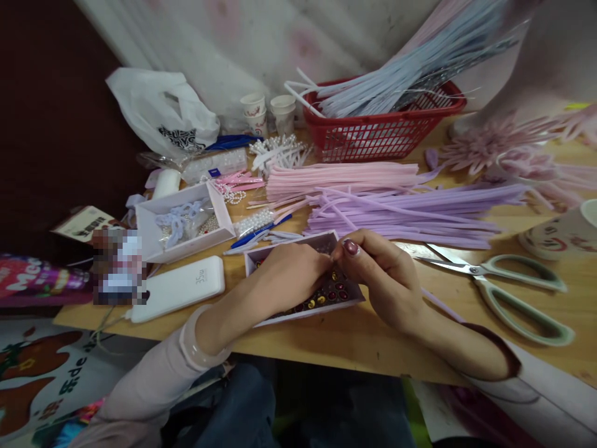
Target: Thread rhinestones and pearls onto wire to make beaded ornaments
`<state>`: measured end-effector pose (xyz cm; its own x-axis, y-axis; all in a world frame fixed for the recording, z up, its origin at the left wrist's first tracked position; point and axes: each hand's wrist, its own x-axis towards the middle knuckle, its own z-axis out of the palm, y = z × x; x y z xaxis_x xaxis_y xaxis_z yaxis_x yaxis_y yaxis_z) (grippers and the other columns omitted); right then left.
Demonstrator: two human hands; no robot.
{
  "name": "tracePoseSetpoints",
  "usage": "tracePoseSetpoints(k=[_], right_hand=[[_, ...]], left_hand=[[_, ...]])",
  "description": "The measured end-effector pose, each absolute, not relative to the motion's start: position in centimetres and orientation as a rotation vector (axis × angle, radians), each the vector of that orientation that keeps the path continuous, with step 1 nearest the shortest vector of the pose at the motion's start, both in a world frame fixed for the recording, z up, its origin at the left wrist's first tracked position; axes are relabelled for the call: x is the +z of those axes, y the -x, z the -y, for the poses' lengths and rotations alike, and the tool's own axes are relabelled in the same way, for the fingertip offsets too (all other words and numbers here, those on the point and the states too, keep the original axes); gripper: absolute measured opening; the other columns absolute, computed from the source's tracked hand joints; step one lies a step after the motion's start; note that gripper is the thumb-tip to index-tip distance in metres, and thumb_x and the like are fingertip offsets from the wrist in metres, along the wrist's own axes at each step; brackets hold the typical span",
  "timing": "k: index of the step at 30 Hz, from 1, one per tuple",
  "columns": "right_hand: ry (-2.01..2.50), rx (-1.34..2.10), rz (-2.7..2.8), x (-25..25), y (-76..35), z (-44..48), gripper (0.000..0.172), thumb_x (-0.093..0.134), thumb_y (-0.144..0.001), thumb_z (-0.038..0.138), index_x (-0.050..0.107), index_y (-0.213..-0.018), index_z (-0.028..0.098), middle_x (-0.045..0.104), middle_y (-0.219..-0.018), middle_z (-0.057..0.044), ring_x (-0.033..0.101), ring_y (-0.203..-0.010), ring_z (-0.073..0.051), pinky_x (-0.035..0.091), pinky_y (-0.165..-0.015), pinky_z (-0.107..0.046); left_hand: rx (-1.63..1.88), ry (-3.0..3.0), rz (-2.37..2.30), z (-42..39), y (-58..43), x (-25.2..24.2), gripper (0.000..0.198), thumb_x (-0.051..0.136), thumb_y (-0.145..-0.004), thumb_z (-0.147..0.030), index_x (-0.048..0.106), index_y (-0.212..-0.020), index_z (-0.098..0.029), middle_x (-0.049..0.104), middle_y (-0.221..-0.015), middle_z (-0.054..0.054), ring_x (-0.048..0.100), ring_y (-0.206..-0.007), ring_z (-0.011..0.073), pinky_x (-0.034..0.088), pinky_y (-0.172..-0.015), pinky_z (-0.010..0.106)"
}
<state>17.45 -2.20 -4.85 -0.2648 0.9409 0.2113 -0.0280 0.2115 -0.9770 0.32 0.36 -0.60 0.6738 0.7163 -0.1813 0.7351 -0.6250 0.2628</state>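
Both hands meet above a small white box [353, 301] near the table's front edge. Inside it lie several dark red and gold round beads [320, 300]. My left hand [293, 270] reaches across the box, its fingers closed and bent downward, the tips mostly hidden. Close against it, at the box's right side, my right hand [389, 274] is closed in a pinch, thumb pressed to the fingers. Whatever the two hands hold is too small or too covered to name. Lilac pipe cleaners [410, 214] lie just beyond the right hand.
Open scissors [476, 271] lie to the right, beside a paper cup [566, 230]. A white power bank [180, 289] and a second white box [186, 246] stand left. Pink pipe cleaners [340, 178], a red basket [373, 134] and a white bag [163, 112] are farther back.
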Motion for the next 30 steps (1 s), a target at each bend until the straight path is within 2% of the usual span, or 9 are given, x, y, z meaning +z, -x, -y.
tracePoseSetpoints(k=[7, 11, 14, 20, 25, 30], right_hand=[[0.908, 1.222, 1.526, -4.6, -17.3, 2.2, 0.027, 0.048, -0.102, 0.041, 0.06, -0.088, 0.022, 0.048, -0.072, 0.003, 0.032, -0.055, -0.01, 0.029, -0.052, -0.025], [0.902, 1.195, 1.576, -4.3, -17.3, 2.3, 0.027, 0.047, -0.103, 0.04, 0.06, -0.087, 0.021, 0.046, -0.07, 0.003, 0.037, -0.058, -0.011, 0.031, -0.053, -0.025], [0.879, 1.206, 1.581, -4.0, -17.2, 2.3, 0.028, 0.047, -0.102, 0.039, 0.056, -0.083, 0.021, 0.047, -0.069, 0.003, 0.04, -0.059, -0.012, 0.032, -0.053, -0.025], [0.969, 1.094, 1.633, -4.2, -17.1, 2.5, 0.032, 0.048, -0.101, 0.041, 0.054, -0.077, 0.021, 0.051, -0.069, 0.002, 0.045, -0.062, -0.013, 0.036, -0.055, -0.025], [1.021, 0.945, 1.812, -4.5, -17.3, 2.8, 0.029, 0.042, -0.103, 0.04, 0.059, -0.088, 0.021, 0.059, -0.077, 0.0, 0.052, -0.069, -0.015, 0.041, -0.062, -0.027], [1.019, 0.871, 2.024, -3.2, -17.2, 3.3, 0.03, 0.038, -0.103, 0.036, 0.058, -0.088, 0.02, 0.064, -0.079, -0.002, 0.055, -0.071, -0.016, 0.042, -0.066, -0.028]], left_hand=[[-0.077, -2.484, -1.097, -0.2, -0.5, -0.6, 0.024, 0.041, -0.097, -0.017, 0.065, -0.096, -0.014, 0.075, -0.087, 0.011, 0.07, -0.072, 0.0232, 0.042, -0.061, 0.031], [-0.04, -2.424, -1.13, 0.1, -0.5, -0.8, 0.025, 0.038, -0.098, -0.02, 0.061, -0.103, -0.014, 0.074, -0.095, 0.015, 0.07, -0.082, 0.0279, 0.044, -0.067, 0.034], [-0.013, -2.414, -1.229, 0.3, -0.3, -0.5, 0.025, 0.035, -0.099, -0.023, 0.057, -0.105, -0.013, 0.074, -0.092, 0.016, 0.07, -0.08, 0.0295, 0.043, -0.064, 0.035], [0.128, -2.266, -1.373, 1.0, 0.6, 0.8, 0.021, 0.031, -0.1, -0.026, 0.05, -0.091, -0.02, 0.068, -0.077, 0.007, 0.064, -0.069, 0.0236, 0.035, -0.059, 0.03], [0.351, -2.194, -1.393, 1.7, 1.4, 0.6, 0.027, 0.028, -0.1, -0.026, 0.048, -0.083, -0.021, 0.062, -0.074, 0.005, 0.058, -0.069, 0.0222, 0.032, -0.062, 0.032], [0.696, -1.69, -1.248, 2.6, 1.3, -0.2, 0.044, 0.027, -0.102, -0.052, 0.044, -0.074, -0.022, 0.045, -0.056, -0.005, 0.043, -0.053, 0.0142, 0.034, -0.058, 0.027]])
